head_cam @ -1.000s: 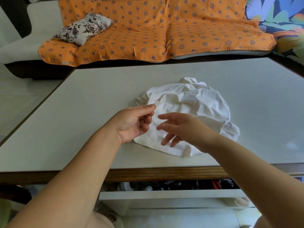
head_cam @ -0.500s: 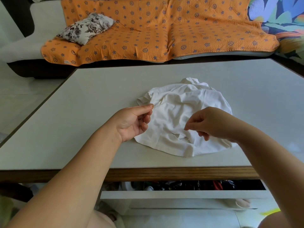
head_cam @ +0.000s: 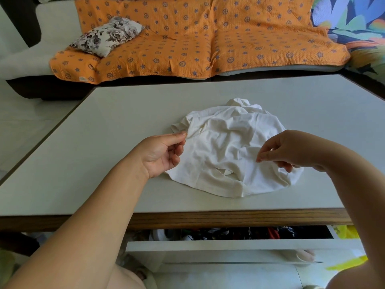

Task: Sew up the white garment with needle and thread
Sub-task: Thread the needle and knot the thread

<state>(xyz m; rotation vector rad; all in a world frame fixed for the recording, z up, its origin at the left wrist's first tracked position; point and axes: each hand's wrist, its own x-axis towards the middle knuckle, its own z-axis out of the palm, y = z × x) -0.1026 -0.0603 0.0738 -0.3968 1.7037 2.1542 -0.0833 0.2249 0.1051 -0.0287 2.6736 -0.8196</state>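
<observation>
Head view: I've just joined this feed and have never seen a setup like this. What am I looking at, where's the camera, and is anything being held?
No machine here: these are a person's two bare hands. The one picture comes from a camera worn on their head, looking forward and down. On the table lies a crumpled white garment with a small tear close to its near edge. The left hand pinches thumb and forefinger together at the garment's left edge. The right hand pinches its fingertips above the right side. Whatever they pinch is too fine to see, so I cannot tell what either holds. Under the table a drawer stands open.
</observation>
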